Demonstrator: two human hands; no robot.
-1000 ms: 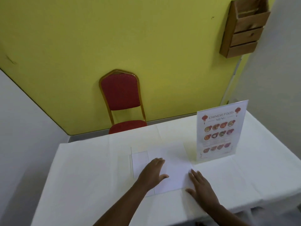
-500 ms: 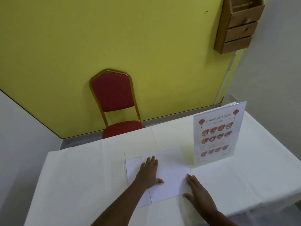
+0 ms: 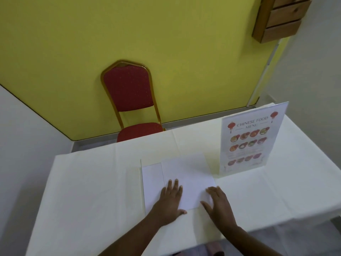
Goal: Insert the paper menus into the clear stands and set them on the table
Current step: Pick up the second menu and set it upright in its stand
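Blank-side-up white paper sheets (image 3: pixel 186 174) lie on the white tablecloth (image 3: pixel 92 191), overlapping what looks like a clear stand lying flat (image 3: pixel 151 182) at their left. My left hand (image 3: pixel 170 202) rests flat on the sheets, fingers spread. Pressing at the sheets' lower right corner is my right hand (image 3: pixel 218 204), also flat with fingers apart. One clear stand (image 3: pixel 251 141) holding a printed "Chinese Food Menu" stands upright at the right of the table.
A red padded chair (image 3: pixel 131 100) with a gold frame sits behind the table against the yellow wall. A wooden rack (image 3: pixel 276 17) hangs on the wall at the upper right. The table's near edge runs just below my hands.
Both hands have slid a little toward me across the sheets. The camera has tilted and shifted slightly; the papers and the standing menu stay put.
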